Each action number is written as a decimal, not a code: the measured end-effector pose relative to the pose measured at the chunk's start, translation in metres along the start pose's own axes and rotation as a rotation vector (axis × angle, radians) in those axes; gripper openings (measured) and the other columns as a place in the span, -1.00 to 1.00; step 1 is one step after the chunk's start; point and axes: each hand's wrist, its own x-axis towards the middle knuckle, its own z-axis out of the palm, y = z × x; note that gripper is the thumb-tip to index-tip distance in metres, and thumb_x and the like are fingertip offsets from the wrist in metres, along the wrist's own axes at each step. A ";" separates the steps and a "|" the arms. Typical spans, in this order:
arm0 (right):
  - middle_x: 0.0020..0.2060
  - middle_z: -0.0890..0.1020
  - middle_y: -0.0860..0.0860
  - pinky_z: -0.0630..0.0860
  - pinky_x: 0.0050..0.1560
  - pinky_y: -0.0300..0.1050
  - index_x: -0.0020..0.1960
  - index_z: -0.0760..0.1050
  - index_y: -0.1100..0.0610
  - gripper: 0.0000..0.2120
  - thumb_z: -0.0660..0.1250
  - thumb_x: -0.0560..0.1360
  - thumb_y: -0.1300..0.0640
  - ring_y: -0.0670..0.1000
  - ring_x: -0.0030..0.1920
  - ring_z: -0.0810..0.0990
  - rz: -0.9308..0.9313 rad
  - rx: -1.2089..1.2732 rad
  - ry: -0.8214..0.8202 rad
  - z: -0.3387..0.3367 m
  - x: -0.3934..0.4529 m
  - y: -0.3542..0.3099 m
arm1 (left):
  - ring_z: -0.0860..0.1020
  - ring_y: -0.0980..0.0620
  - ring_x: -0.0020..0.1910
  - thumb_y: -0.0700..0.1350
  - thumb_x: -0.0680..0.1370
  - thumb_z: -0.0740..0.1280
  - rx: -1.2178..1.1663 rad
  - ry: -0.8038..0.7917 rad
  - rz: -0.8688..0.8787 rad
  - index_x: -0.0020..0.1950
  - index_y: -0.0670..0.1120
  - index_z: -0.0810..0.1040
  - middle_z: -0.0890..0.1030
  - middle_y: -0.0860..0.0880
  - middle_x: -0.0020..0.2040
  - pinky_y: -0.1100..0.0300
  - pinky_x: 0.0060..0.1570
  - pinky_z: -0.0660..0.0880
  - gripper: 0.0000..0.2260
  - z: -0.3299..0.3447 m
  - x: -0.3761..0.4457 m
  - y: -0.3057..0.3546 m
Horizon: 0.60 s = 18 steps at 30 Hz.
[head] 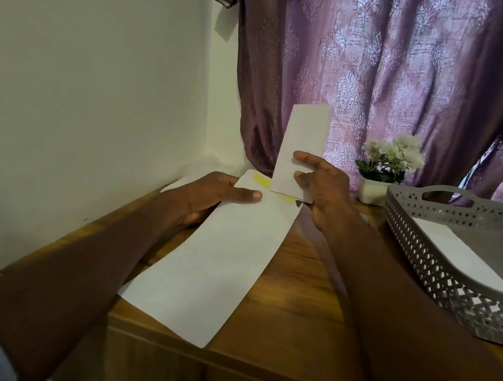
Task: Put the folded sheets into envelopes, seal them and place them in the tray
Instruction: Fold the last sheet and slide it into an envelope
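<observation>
The envelope is a long white paper item lying diagonally over the near-left part of the wooden table, its near end resting close to the table edge and its far, open end lifted slightly. It is light and thin, bends easily along its length, and creases if pinched hard; it is best held flat near the mouth, where support is needed for insertion. The left hand holds it there, thumb laid across the top face just short of the opening and the remaining fingers underneath. Beyond the thumb the flap stands open, showing a yellow adhesive strip; contact with this strip should be avoided until sealing. Just right of the flap, the right hand pinches the folded sheet near its lower end between thumb and fingers, the sheet standing almost upright with its lower edge at the envelope mouth. The sheet is stiffer than a single leaf but still light and smooth, so a low grip gives the best control; whether its edge has entered the pocket cannot be confirmed. To the right, the grey perforated tray holds one white envelope. Farther back stand a potted plant and a purple curtain.
</observation>
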 end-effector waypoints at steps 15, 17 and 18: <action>0.15 0.71 0.09 0.52 -0.42 -0.17 -0.04 0.74 0.06 -0.59 0.30 0.39 0.48 0.23 0.13 0.64 -0.011 -0.081 -0.014 -0.002 0.006 0.000 | 0.74 -0.13 -0.04 -0.11 0.52 0.52 0.050 0.039 -0.001 0.17 -0.18 0.68 0.75 -0.16 0.06 0.05 0.03 0.65 -0.73 -0.001 0.004 -0.004; 0.13 0.72 0.07 0.53 -0.29 -0.15 -0.10 0.75 0.04 -0.60 0.31 0.36 0.48 0.24 0.20 0.63 -0.018 -0.075 -0.008 -0.002 0.008 0.000 | 0.74 -0.13 -0.03 -0.09 0.52 0.52 0.067 0.049 -0.001 0.18 -0.16 0.68 0.76 -0.15 0.06 0.02 0.05 0.65 -0.72 -0.002 0.006 -0.004; 0.13 0.72 0.07 0.54 -0.25 -0.15 -0.11 0.74 0.04 -0.60 0.31 0.35 0.48 0.23 0.20 0.63 -0.016 -0.066 -0.010 -0.003 0.007 0.001 | 0.73 -0.15 -0.01 -0.07 0.51 0.53 0.075 0.051 -0.001 0.20 -0.15 0.67 0.75 -0.14 0.07 0.00 0.09 0.65 -0.70 -0.002 0.006 -0.004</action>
